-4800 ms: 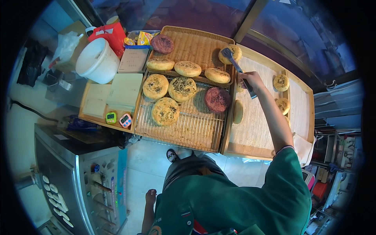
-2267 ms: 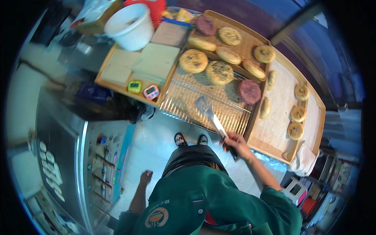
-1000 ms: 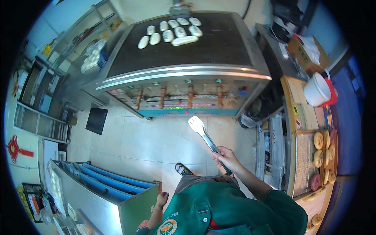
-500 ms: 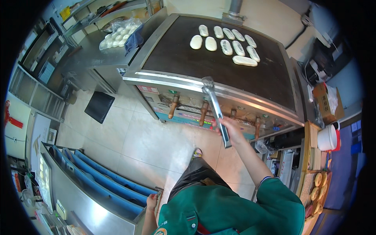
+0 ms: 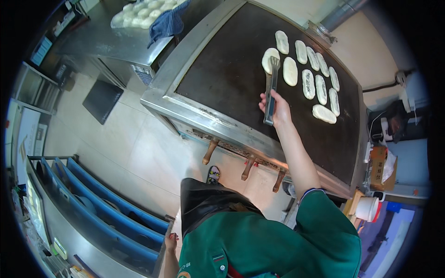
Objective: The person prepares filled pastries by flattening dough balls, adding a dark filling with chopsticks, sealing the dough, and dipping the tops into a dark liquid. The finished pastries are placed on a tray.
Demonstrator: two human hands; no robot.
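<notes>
My right hand (image 5: pixel 281 110) is closed around the handle end of metal tongs (image 5: pixel 274 82), reaching over the dark flat griddle (image 5: pixel 227 69). The tongs' tips lie over a pale oval flatbread (image 5: pixel 267 59) at the left of the group; whether they touch it I cannot tell. Beside it sits another plain flatbread (image 5: pixel 290 72). Several more are spread to the right, some with dark marks on top, such as this flatbread (image 5: pixel 308 84). Low at my left side, my left hand (image 5: pixel 171 241) has its fingers curled loosely, close to the end of a steel counter (image 5: pixel 88 250).
Blue bins (image 5: pixel 116 206) fill the counter's open side. Wooden handles (image 5: pixel 211 151) jut from the griddle's front. Dough balls (image 5: pixel 143 14) and a blue cloth (image 5: pixel 168 25) lie on the steel table at the back left. A black mat (image 5: pixel 103 101) is on the floor.
My right hand has carried the tongs from the griddle's front edge forward over it, to the leftmost flatbreads. My body is nearer the griddle. The left hand has come off the counter's corner.
</notes>
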